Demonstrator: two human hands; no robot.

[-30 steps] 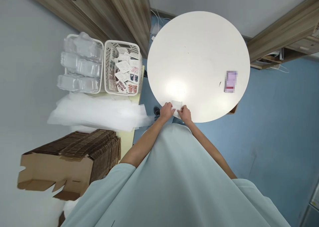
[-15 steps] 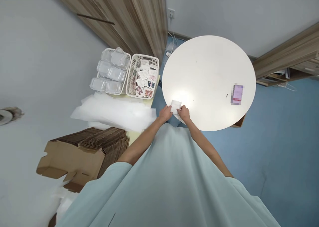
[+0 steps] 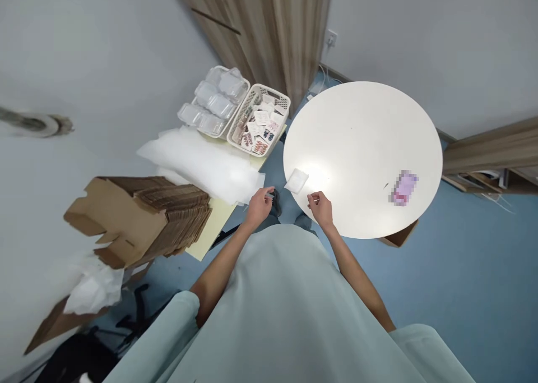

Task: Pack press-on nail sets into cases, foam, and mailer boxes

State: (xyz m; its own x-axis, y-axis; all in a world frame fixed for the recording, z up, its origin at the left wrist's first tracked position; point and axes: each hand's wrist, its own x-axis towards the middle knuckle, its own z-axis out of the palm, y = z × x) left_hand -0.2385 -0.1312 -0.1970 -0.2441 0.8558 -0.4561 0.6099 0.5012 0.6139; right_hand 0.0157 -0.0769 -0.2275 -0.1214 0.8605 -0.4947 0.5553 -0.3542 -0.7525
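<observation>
A small flat white foam-like packet point(image 3: 296, 181) lies on the near left edge of the round white table point(image 3: 370, 136), with neither hand touching it. My right hand point(image 3: 320, 208) hovers by the table's near edge, just right of the packet, its fingers loosely bent with nothing visible in them. Off the table to the left, my left hand point(image 3: 259, 208) hangs over the gap beside the white foam sheets point(image 3: 205, 164). Its thumb and fingers are apart, and I see nothing held.
Two white baskets stand at left: one with clear plastic boxes point(image 3: 210, 102), the other with press-on nail cards point(image 3: 260, 128). Folded brown cardboard boxes point(image 3: 130, 215) are stacked nearer me. A blurred purple item point(image 3: 403, 188) lies on the table's right side.
Both hands have let go of the white packet, which stays on the table edge. My left hand has moved left and down toward the foam sheets. The view has turned.
</observation>
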